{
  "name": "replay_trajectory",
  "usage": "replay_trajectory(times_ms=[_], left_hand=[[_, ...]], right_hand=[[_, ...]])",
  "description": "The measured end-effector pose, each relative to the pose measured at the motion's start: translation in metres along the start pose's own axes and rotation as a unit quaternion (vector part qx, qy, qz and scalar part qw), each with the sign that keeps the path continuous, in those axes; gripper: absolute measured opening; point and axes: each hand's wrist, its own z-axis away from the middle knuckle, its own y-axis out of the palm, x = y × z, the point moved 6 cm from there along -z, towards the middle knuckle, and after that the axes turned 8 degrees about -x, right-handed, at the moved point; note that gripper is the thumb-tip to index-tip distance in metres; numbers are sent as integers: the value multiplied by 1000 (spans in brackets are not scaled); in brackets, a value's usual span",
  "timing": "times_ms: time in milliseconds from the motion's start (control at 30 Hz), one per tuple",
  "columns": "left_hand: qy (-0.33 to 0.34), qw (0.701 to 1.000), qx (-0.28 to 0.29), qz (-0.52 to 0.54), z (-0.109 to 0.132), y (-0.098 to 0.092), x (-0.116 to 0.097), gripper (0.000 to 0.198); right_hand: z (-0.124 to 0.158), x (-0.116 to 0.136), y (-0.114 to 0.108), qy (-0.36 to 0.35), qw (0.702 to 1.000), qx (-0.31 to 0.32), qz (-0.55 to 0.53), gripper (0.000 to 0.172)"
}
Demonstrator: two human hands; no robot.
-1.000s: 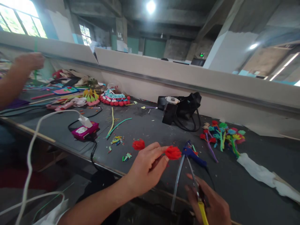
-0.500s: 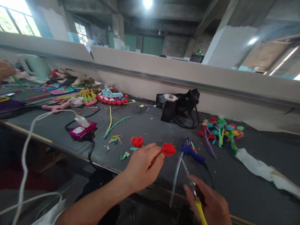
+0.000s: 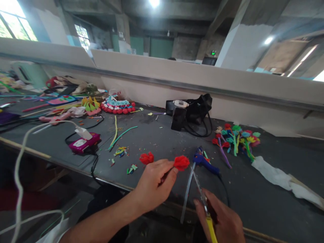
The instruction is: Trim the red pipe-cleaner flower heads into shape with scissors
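Note:
My left hand point(image 3: 155, 179) pinches a fluffy red pipe-cleaner flower point(image 3: 181, 163) between thumb and fingers, its head sticking out to the right. Just beyond the knuckles, a second red flower point(image 3: 146, 158) is partly covered by that hand. My right hand point(image 3: 222, 216) grips yellow-handled scissors point(image 3: 204, 199), their blade tips pointing up toward the red flower, a short gap away. A blue glue gun point(image 3: 206, 162) lies on the table behind the scissors, with a clear glue stick point(image 3: 187, 194) reaching toward the table's front edge.
Colourful pipe-cleaner flowers point(image 3: 236, 140) with a white-wrapped stem lie at right. A black bag point(image 3: 199, 109) stands against the partition. Small clippings point(image 3: 121, 152), a purple power box point(image 3: 84, 142) with cables, and a beaded craft piece point(image 3: 117, 106) are on the left.
The scissors' tips have come slightly left, closer to the flower in my left hand. The view has shifted a little, and another person's hand at the far left has left the picture.

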Motion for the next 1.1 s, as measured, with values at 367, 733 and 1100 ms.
replay_trajectory(times_ms=[367, 733, 1100], left_hand=[[6, 999, -33, 24, -1, 2, 5, 24], [9, 1000, -19, 20, 2, 7, 3, 19], [-28, 999, 4, 32, 7, 15, -1, 31]], right_hand=[[3, -2, 5, 5, 1000, 7, 2, 21], [4, 0, 5, -4, 1000, 2, 2, 22], [4, 1, 7, 9, 1000, 2, 15, 22]])
